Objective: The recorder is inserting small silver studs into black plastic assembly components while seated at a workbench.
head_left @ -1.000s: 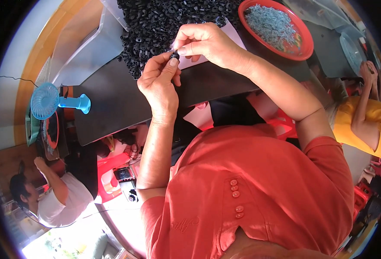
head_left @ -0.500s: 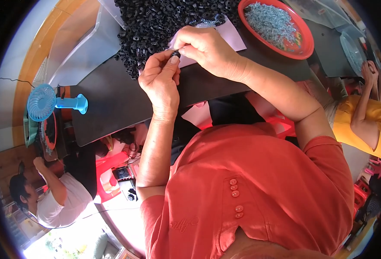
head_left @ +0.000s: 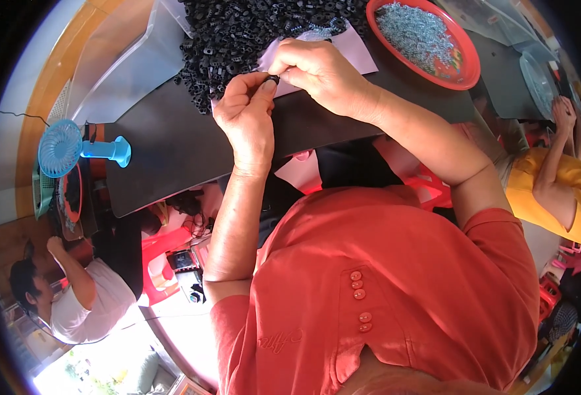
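Note:
Over the near edge of the black pile, my left hand (head_left: 245, 120) pinches a small black plastic piece (head_left: 272, 78) between thumb and fingertips. My right hand (head_left: 326, 74) meets it from the right, its thumb and forefinger closed together right at the piece. Whatever is in the right fingertips is too small to make out. Beyond both hands spreads a large heap of similar small black plastic pieces (head_left: 228, 41). A sheet of pale pink paper (head_left: 358, 58) lies under and behind my right hand, with some small shiny bits (head_left: 316, 33) at its far end.
A red basin (head_left: 463, 83) of small shiny silvery pieces (head_left: 414, 36) stands at the right on the dark table (head_left: 172, 155). At the left are a translucent plastic bin (head_left: 122, 79) and a blue fan (head_left: 61, 149). Other people sit at both sides.
My hands stay together at the black piece, and the right fingers have shifted slightly toward it. The whole view has moved a little.

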`<state>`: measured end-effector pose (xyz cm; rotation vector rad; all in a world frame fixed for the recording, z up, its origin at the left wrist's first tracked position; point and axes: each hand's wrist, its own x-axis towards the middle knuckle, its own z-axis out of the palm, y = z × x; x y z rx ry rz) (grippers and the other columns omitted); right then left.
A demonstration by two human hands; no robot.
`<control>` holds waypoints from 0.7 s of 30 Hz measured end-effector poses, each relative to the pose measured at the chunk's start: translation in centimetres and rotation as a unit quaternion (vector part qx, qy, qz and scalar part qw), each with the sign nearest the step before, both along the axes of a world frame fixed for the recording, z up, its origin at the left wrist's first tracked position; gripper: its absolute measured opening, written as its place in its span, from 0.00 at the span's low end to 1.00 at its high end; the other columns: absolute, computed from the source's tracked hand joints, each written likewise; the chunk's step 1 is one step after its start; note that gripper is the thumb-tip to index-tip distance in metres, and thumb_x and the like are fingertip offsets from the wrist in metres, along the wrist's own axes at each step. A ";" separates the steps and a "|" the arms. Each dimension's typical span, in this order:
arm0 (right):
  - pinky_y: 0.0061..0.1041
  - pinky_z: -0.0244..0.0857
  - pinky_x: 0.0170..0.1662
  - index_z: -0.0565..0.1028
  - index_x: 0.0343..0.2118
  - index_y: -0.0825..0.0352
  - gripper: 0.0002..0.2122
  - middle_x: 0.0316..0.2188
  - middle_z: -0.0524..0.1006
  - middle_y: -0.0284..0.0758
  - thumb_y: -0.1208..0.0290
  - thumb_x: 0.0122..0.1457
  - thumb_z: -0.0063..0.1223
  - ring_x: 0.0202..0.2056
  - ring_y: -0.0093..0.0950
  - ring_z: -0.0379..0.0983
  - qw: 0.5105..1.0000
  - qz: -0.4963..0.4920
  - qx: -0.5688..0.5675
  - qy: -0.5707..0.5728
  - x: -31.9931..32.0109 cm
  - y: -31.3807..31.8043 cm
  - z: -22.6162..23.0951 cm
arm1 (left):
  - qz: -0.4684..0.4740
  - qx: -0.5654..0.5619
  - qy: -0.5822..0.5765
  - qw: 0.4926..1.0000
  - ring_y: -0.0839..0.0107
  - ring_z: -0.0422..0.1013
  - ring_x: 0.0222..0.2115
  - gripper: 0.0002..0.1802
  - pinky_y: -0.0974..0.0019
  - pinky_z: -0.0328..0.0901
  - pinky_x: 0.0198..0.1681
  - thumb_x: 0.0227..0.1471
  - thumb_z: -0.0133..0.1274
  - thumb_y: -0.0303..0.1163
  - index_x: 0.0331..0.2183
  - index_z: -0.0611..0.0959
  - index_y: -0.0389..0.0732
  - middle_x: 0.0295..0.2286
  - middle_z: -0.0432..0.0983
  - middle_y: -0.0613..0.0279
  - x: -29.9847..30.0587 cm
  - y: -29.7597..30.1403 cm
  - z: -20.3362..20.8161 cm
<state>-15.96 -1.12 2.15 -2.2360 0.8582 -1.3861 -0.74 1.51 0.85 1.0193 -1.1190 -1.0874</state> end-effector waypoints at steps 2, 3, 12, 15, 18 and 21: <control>0.34 0.68 0.32 0.72 0.26 0.69 0.01 0.25 0.75 0.39 0.81 0.52 0.51 0.29 0.41 0.74 1.000 -0.006 -0.003 0.011 0.1 -0.3 -0.1 | 0.000 -0.001 -0.001 1.000 0.85 0.61 0.16 0.03 0.80 0.54 0.18 0.50 0.57 0.20 0.31 0.82 0.33 0.20 0.72 0.69 0.0 0.0 -0.2; 0.35 0.68 0.32 0.72 0.25 0.69 0.01 0.25 0.75 0.39 0.81 0.51 0.51 0.29 0.41 0.74 1.000 -0.011 -0.006 0.021 0.1 -0.3 -0.1 | 0.002 -0.021 -0.028 0.999 0.85 0.61 0.17 0.03 0.80 0.54 0.19 0.50 0.57 0.20 0.30 0.82 0.33 0.20 0.72 0.70 0.0 0.0 -0.4; 0.30 0.61 0.26 0.67 0.25 0.69 0.04 0.20 0.69 0.37 0.85 0.48 0.47 0.22 0.34 0.68 0.999 -0.004 -0.026 0.043 0.2 -0.2 0.2 | 0.038 -0.156 -0.183 0.970 0.85 0.62 0.19 0.02 0.79 0.57 0.22 0.48 0.57 0.20 0.29 0.82 0.34 0.20 0.73 0.72 0.0 -0.1 -1.2; 0.29 0.61 0.26 0.67 0.24 0.69 0.04 0.20 0.69 0.37 0.85 0.47 0.47 0.21 0.33 0.68 0.998 -0.006 -0.055 0.043 0.2 -0.4 0.0 | 0.026 -0.123 -0.167 0.978 0.84 0.64 0.20 0.02 0.78 0.59 0.24 0.47 0.57 0.19 0.28 0.81 0.34 0.20 0.73 0.71 0.0 0.0 -0.8; 0.37 0.66 0.27 0.69 0.21 0.67 0.02 0.20 0.73 0.38 0.81 0.45 0.49 0.24 0.41 0.72 0.998 -0.012 -0.029 0.051 0.4 -0.2 0.4 | -0.003 -0.046 -0.107 0.993 0.84 0.64 0.20 0.03 0.77 0.59 0.24 0.46 0.58 0.18 0.27 0.80 0.33 0.19 0.72 0.70 0.2 0.3 -0.5; 0.35 0.64 0.26 0.68 0.21 0.67 0.02 0.18 0.72 0.38 0.81 0.44 0.48 0.23 0.40 0.71 0.998 -0.002 -0.018 0.065 0.3 -0.2 0.7 | -0.016 -0.024 -0.083 0.996 0.85 0.62 0.19 0.03 0.78 0.57 0.22 0.46 0.58 0.19 0.28 0.80 0.34 0.18 0.71 0.71 0.3 0.4 -0.5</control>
